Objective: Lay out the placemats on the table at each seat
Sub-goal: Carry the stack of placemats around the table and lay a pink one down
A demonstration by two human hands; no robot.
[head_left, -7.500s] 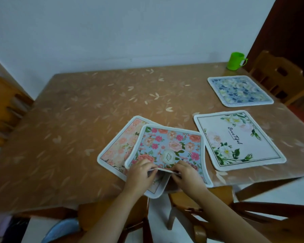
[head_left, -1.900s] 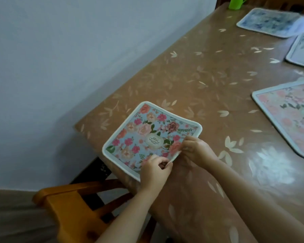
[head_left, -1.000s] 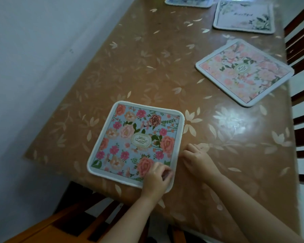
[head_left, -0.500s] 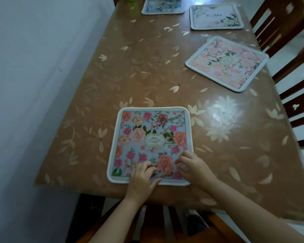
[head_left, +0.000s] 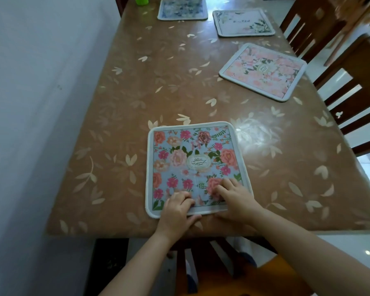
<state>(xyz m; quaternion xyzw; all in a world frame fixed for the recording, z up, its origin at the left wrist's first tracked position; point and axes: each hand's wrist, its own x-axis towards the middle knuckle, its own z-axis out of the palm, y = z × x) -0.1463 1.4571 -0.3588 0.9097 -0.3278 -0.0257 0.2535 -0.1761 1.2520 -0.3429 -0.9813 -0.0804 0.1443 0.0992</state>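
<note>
A light-blue floral placemat [head_left: 192, 163] lies flat and square at the near end of the brown leaf-patterned table [head_left: 158, 82]. My left hand [head_left: 177, 208] and my right hand [head_left: 237, 199] both hold its near edge, fingers on top and thumbs at the rim. A pink floral placemat [head_left: 263, 71] lies at the right side, turned at an angle. Farther along are a white placemat with green leaves [head_left: 244, 23] and a dark-blue floral placemat [head_left: 183, 8] at the far end.
A green cup [head_left: 141, 0] stands at the far left corner. Dark wooden chairs [head_left: 350, 82] line the table's right side. A chair [head_left: 201, 263] sits tucked under the near edge below my arms. A white wall [head_left: 30, 103] runs along the left.
I carried the blue floral placemat from the stack to this end of the table, laid it flat and squared it to the near edge. My hands have settled on its near edge.
</note>
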